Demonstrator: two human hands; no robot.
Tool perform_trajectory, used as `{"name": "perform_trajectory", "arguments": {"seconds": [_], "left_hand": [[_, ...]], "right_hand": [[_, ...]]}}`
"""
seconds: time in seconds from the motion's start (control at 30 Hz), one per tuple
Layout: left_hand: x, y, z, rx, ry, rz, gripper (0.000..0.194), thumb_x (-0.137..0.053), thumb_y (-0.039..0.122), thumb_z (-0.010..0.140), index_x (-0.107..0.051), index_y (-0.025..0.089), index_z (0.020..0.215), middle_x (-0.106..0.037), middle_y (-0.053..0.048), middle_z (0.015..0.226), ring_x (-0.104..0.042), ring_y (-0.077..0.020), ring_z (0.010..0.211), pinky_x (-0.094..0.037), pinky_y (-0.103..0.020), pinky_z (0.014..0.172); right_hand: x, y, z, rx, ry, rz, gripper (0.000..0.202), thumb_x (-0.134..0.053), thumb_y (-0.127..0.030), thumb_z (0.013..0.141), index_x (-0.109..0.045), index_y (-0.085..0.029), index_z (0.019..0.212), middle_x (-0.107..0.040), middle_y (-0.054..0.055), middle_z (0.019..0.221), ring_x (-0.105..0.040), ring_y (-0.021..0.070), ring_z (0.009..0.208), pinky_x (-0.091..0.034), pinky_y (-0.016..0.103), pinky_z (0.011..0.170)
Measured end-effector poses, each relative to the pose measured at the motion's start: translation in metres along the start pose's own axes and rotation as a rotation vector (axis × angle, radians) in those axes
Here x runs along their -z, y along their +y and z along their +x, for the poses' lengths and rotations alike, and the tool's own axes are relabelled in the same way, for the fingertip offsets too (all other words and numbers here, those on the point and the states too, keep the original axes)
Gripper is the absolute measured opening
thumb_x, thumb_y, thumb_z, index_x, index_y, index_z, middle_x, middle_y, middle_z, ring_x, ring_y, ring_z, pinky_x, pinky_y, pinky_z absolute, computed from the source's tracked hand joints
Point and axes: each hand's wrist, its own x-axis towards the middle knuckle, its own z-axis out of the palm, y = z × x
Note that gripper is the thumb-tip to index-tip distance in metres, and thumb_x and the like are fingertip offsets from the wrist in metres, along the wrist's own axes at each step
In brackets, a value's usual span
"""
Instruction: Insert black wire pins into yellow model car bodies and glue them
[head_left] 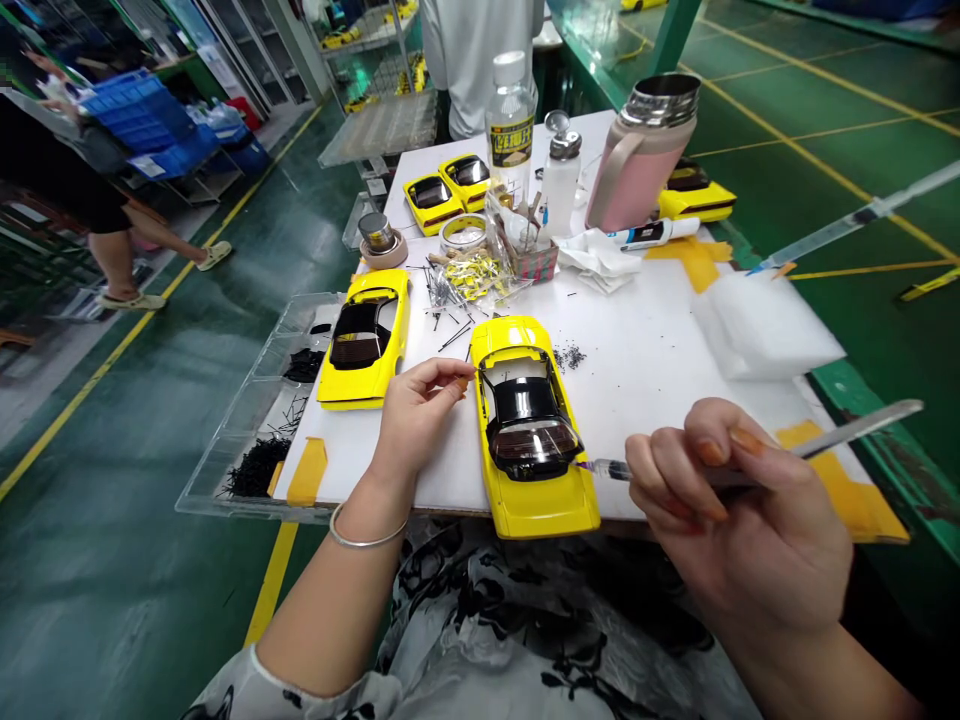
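Observation:
A yellow toy car body (529,505) with a black roof and dark rear window lies on the white work board in front of me. My left hand (416,415) is beside it, thumb and forefinger pinched close to the car's left edge. Whatever is between those fingertips is too small to make out. My right hand (739,510) is closed around a syringe (616,469), whose purple tip is at the right side of the rear window. A slim metal tool (862,428), perhaps tweezers, sticks out of the same hand to the right.
Left of it lies another yellow car body (356,385), near a clear tray (217,440) of black parts. Behind are a bag of yellow parts (480,275), bottles (511,130), a pink thermos (637,165) and a white foam block (765,325). A person stands beyond the table; another is at left.

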Motion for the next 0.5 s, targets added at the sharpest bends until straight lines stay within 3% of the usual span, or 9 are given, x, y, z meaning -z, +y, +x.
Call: {"name": "perform_trajectory", "arguments": {"seconds": [0.3, 0.5], "left_hand": [[0.001, -0.002, 0.001, 0.012, -0.001, 0.008, 0.015, -0.078, 0.026, 0.079, -0.081, 0.019, 0.092, -0.078, -0.005, 0.094, -0.069, -0.0169, 0.084, -0.056, -0.027, 0.077], [0.000, -0.002, 0.000, 0.020, 0.013, 0.018, 0.015, -0.078, 0.025, 0.080, -0.081, 0.019, 0.093, -0.079, -0.004, 0.094, -0.069, -0.0162, 0.083, -0.056, -0.026, 0.077]], "right_hand": [[-0.003, -0.006, 0.009, -0.023, -0.050, -0.084, 0.025, -0.058, -0.036, 0.094, -0.059, -0.022, 0.074, -0.028, -0.004, 0.049, -0.026, 0.0107, 0.047, -0.021, 0.021, 0.041], [0.001, -0.011, 0.011, -0.129, -0.243, -0.249, 0.029, -0.059, -0.040, 0.098, -0.063, -0.020, 0.078, -0.035, -0.004, 0.052, -0.026, 0.0098, 0.049, -0.020, 0.025, 0.046]]}}
